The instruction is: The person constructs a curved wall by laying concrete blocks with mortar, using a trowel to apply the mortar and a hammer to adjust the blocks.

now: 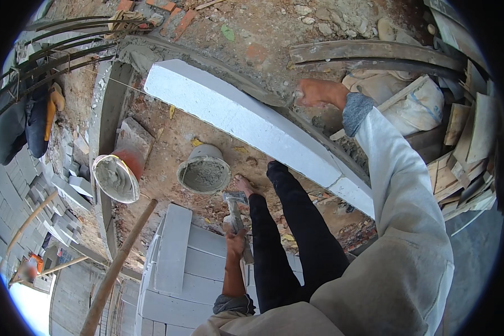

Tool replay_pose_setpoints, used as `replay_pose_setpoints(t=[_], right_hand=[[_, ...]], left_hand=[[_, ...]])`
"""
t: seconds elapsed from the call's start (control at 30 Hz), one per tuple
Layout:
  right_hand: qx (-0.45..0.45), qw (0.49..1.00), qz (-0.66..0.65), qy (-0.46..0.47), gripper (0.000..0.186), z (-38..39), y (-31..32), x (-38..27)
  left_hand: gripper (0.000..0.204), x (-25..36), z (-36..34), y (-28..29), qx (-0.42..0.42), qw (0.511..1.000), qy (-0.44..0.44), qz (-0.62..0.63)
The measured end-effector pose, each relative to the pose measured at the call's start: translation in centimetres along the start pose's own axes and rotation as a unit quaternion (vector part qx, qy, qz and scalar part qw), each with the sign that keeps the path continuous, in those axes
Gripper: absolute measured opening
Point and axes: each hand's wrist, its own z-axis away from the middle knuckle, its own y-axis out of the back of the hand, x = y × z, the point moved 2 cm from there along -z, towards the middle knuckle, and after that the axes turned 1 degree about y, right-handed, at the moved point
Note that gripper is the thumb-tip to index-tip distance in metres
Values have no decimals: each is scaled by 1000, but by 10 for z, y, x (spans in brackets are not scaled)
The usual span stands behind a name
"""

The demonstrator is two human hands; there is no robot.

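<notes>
Mortar buckets (204,169) beside white block (246,120)

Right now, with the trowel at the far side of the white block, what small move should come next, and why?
Probably draw the trowel in the right hand along the joint behind the white block, since grey mortar lies along that edge. The left hand holds a hammer, idle.

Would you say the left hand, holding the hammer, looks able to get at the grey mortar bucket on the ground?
Probably yes: the left hand is closed on the hammer, and the bucket stands just beyond the hammer's head with bare ground between, though the person may have to stoop.
</notes>
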Motion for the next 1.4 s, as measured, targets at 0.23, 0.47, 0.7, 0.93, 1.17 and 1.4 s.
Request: replay_pose_setpoints(t=[0.23,0.47,0.7,0.93,1.17,1.4], right_hand=[[-15,985,-167,-39,30,56,-50,42],[242,969,30,-35,42,12,-100,57],[235,969,0,-70,55,8,-119,8],[234,970,-49,-39,53,17,-74,2],[218,975,4,-38,51,-28,-85,-5],[264,964,-35,-4,45,-28,-71,-16]], left_hand=[[32,-8,5,1,-2,1000,1,20],[30,-15,0,-2,13,1000,0,9],[36,-23,8,2,-14,1000,-3,2],[33,-22,2,1,-6,1000,-6,19],[33,-12,9,-3,-11,999,-2,40],[32,-15,2,0,-8,999,4,46]])
